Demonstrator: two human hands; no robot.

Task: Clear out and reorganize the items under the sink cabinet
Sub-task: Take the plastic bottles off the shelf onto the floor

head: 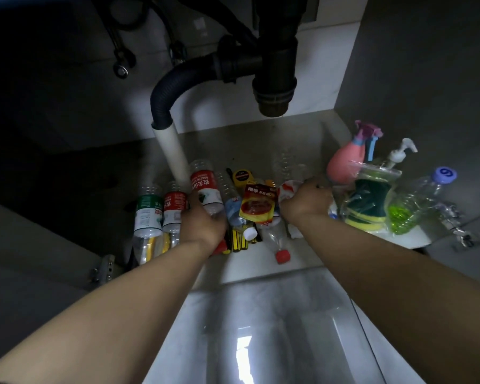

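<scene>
Hands both inside the under-sink cabinet. Left hand (203,225) grips the neck end of a clear plastic water bottle with a red-and-white label (205,189), base pointing to the back, just right of the white drain pipe (172,153). Right hand (306,200) has its fingers curled over a crumpled clear bottle with a white-and-orange label (288,189); the grip is partly hidden by the hand. On the grey cabinet floor (233,139), left of the left hand, are a green-labelled clear bottle (147,214) and a second red-labelled bottle (173,209), lying side by side. Between the hands are a red sauce pouch (258,206), a yellow tape measure (240,176) behind it, yellow-and-black striped tool handles (239,239) and a clear bottle with a red cap (281,256). Right side holds a pink spray bottle (347,159), a zip bag of green-and-yellow sponges (369,200), a pump bottle of green liquid (399,217) and a clear bottle with a purple cap (445,176). Black drain trap (275,79) overhead.
</scene>
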